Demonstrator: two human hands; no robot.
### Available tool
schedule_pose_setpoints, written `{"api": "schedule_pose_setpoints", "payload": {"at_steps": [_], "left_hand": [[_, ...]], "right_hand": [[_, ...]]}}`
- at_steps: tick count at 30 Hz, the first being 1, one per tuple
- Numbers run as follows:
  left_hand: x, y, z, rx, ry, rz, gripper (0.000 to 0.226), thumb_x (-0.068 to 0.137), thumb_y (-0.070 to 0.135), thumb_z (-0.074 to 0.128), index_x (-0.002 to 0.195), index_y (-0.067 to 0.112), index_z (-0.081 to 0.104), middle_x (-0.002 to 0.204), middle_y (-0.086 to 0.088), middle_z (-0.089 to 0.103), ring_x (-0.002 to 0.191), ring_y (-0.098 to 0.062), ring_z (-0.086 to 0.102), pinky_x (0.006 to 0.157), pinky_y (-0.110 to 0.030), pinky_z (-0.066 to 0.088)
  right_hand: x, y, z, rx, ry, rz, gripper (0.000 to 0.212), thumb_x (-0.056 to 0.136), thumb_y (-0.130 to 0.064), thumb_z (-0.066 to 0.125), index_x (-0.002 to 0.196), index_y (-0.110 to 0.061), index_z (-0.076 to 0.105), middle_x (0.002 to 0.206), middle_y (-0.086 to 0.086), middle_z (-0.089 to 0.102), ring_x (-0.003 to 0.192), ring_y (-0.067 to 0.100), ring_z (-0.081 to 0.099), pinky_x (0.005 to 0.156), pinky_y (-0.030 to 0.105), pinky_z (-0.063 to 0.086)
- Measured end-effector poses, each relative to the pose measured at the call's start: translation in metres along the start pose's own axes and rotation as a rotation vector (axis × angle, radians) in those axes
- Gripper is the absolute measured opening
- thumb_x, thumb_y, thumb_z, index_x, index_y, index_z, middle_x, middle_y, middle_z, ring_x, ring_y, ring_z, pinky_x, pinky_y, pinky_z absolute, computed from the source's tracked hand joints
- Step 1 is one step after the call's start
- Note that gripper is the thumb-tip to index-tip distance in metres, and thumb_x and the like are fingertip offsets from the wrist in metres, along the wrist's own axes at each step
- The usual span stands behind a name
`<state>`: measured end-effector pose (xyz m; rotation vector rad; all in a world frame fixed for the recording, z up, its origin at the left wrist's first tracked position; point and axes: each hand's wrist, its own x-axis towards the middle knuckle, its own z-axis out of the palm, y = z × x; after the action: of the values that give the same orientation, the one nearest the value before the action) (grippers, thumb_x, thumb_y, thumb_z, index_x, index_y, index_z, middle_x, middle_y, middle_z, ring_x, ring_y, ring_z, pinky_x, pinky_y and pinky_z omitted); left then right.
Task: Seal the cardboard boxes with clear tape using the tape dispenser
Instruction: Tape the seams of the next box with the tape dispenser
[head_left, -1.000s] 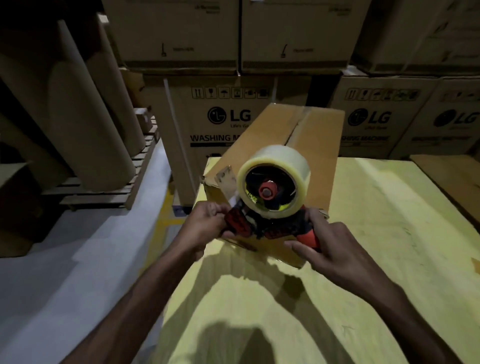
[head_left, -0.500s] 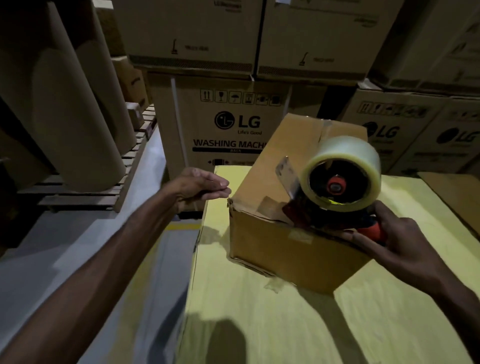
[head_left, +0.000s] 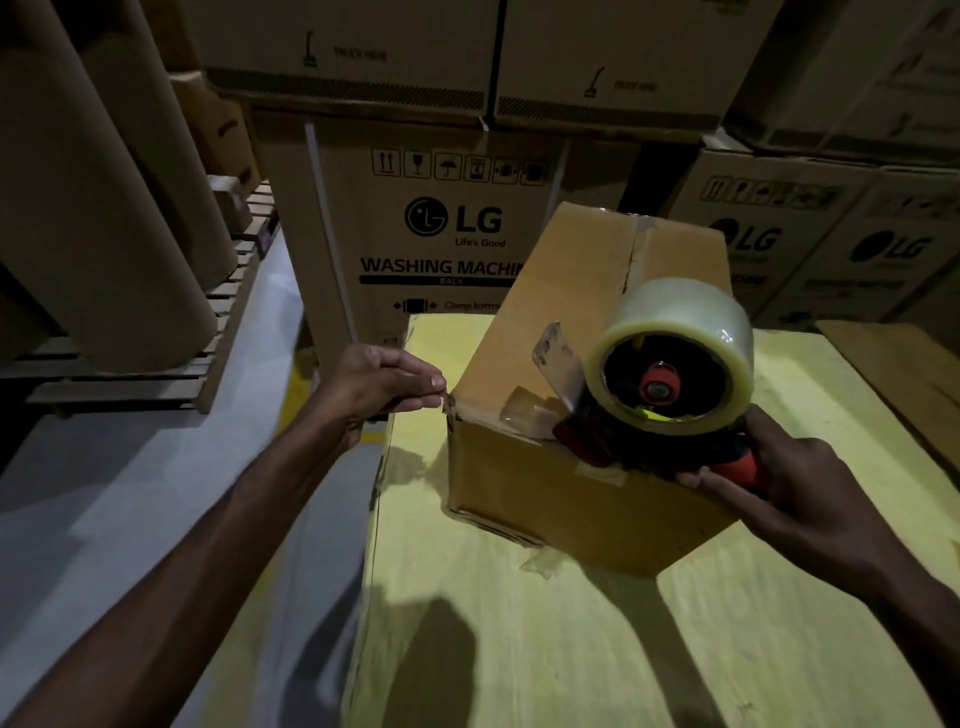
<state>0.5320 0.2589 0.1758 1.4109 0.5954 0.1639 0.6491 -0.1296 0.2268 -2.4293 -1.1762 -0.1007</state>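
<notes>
right hand (head_left: 795, 499) grips tape dispenser (head_left: 670, 384) on cardboard box (head_left: 561, 322) near edge | left hand (head_left: 379, 387) curled at its left corner, grip unclear | seam (head_left: 635, 254) runs away from right hand

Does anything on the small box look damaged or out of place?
Yes. The box corner nearest the left hand is torn and frayed, and a loose tape scrap sticks out from under its bottom edge onto the table.

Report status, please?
Right grip holds red-handled clear-tape dispenser at near edge of brown cardboard box. Left grip beside box corner, contact unclear. Seam unobstructed.
</notes>
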Motion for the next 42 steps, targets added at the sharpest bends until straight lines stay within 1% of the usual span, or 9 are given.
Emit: {"api": "schedule_pose_setpoints", "payload": {"at_steps": [11, 17, 22, 27, 31, 35, 37, 39, 42], "left_hand": [[-0.004, -0.016, 0.009, 0.025, 0.039, 0.081, 0.02, 0.086, 0.005, 0.079, 0.103, -0.004, 0.076, 0.09, -0.014, 0.079, 0.075, -0.013, 0.076, 0.067, -0.016, 0.059], [-0.007, -0.038, 0.015, 0.001, 0.101, 0.117, 0.021, 0.084, 0.014, 0.083, 0.101, 0.003, 0.079, 0.088, -0.009, 0.079, 0.071, -0.009, 0.073, 0.065, -0.017, 0.057], [-0.004, -0.057, 0.022, -0.221, 0.089, -0.087, 0.057, 0.065, 0.038, 0.088, 0.113, 0.008, 0.077, 0.094, -0.012, 0.076, 0.058, -0.009, 0.054, 0.051, -0.016, 0.046], [0.002, -0.069, 0.028, -0.308, -0.023, -0.36, 0.054, 0.067, 0.053, 0.082, 0.111, 0.022, 0.075, 0.075, 0.0, 0.055, 0.052, -0.008, 0.041, 0.044, -0.018, 0.033], [0.005, -0.078, 0.028, -0.291, -0.084, -0.459, 0.061, 0.059, 0.067, 0.083, 0.106, 0.029, 0.076, 0.083, 0.003, 0.055, 0.057, -0.011, 0.037, 0.043, -0.021, 0.025], [0.0, -0.087, 0.031, -0.287, -0.059, -0.476, 0.072, 0.058, 0.07, 0.081, 0.114, 0.026, 0.074, 0.103, 0.002, 0.062, 0.062, -0.012, 0.044, 0.049, -0.025, 0.031], [-0.004, -0.09, 0.035, -0.253, -0.036, -0.49, 0.079, 0.06, 0.076, 0.078, 0.122, 0.028, 0.071, 0.12, 0.002, 0.067, 0.086, -0.015, 0.059, 0.063, -0.032, 0.044], [-0.008, -0.091, 0.04, -0.232, -0.031, -0.507, 0.069, 0.07, 0.077, 0.074, 0.123, 0.033, 0.069, 0.126, 0.001, 0.067, 0.112, -0.022, 0.062, 0.081, -0.039, 0.051], [-0.012, -0.087, 0.042, -0.193, 0.157, -0.388, 0.033, 0.09, 0.054, 0.074, 0.116, 0.035, 0.068, 0.135, -0.002, 0.064, 0.121, -0.027, 0.059, 0.101, -0.044, 0.051]], "right_hand": [[-0.008, 0.002, 0.003, -0.002, -0.015, 0.03, 0.069, 0.085, -0.087, 0.041, 0.116, -0.027, 0.052, 0.076, -0.011, 0.062, 0.054, 0.005, 0.059, 0.042, 0.028, 0.048], [-0.008, 0.005, 0.007, -0.039, -0.023, 0.046, 0.068, 0.084, -0.085, 0.043, 0.118, -0.027, 0.053, 0.076, -0.011, 0.063, 0.056, 0.009, 0.06, 0.044, 0.033, 0.049], [-0.012, 0.006, 0.009, -0.04, -0.018, 0.065, 0.065, 0.082, -0.088, 0.042, 0.11, -0.03, 0.05, 0.07, -0.009, 0.061, 0.055, 0.01, 0.059, 0.044, 0.039, 0.049], [-0.013, 0.008, 0.009, -0.025, -0.035, 0.07, 0.07, 0.083, -0.09, 0.041, 0.115, -0.028, 0.051, 0.073, -0.006, 0.063, 0.056, 0.013, 0.06, 0.045, 0.042, 0.051], [-0.011, 0.008, 0.008, -0.028, -0.021, 0.081, 0.066, 0.081, -0.091, 0.04, 0.111, -0.032, 0.05, 0.07, -0.008, 0.061, 0.054, 0.012, 0.059, 0.044, 0.04, 0.05], [-0.01, 0.008, 0.009, -0.019, -0.018, 0.076, 0.066, 0.081, -0.092, 0.039, 0.108, -0.033, 0.05, 0.07, -0.01, 0.061, 0.054, 0.012, 0.059, 0.043, 0.039, 0.048], [-0.01, 0.007, 0.009, -0.009, -0.018, 0.076, 0.068, 0.08, -0.093, 0.038, 0.109, -0.032, 0.05, 0.072, -0.008, 0.062, 0.055, 0.013, 0.06, 0.044, 0.04, 0.05], [-0.011, 0.007, 0.009, -0.007, -0.016, 0.068, 0.07, 0.08, -0.093, 0.038, 0.11, -0.031, 0.05, 0.073, -0.007, 0.063, 0.055, 0.014, 0.06, 0.044, 0.039, 0.05], [-0.01, 0.007, 0.009, -0.004, -0.021, 0.065, 0.072, 0.081, -0.093, 0.038, 0.113, -0.029, 0.05, 0.075, -0.006, 0.063, 0.055, 0.015, 0.06, 0.044, 0.039, 0.051]]}}
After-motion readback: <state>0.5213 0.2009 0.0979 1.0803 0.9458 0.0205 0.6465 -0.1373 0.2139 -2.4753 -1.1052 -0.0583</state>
